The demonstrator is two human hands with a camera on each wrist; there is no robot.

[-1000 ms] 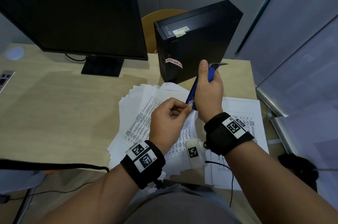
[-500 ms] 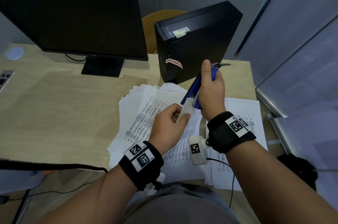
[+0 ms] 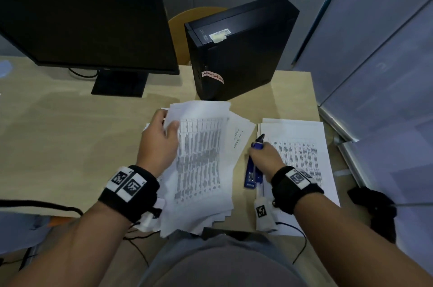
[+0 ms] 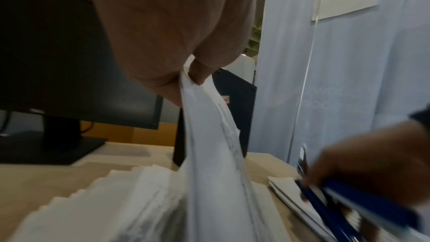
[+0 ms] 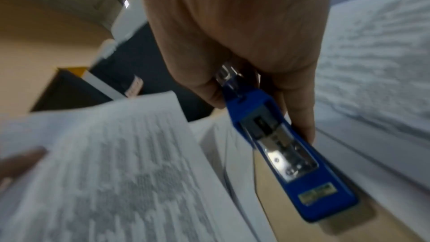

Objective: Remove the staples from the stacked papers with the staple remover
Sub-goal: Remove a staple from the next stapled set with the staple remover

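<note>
My left hand pinches the far left corner of a printed set of papers and holds it tilted up off the fanned stack below. The left wrist view shows this left hand with the sheets hanging from its fingers over the stack. My right hand grips the blue staple remover low over the desk, between the two piles. In the right wrist view the right hand curls round the remover, whose far end points toward me.
A second pile of printed sheets lies at the right under my right hand. A black computer tower and a monitor stand at the back of the wooden desk. Grey partition panels close off the right side.
My hands have parted. The right hand brought the remover down from mid-air to the gap between the piles. The left hand left the remover's tip and took hold of the top papers' corner.
</note>
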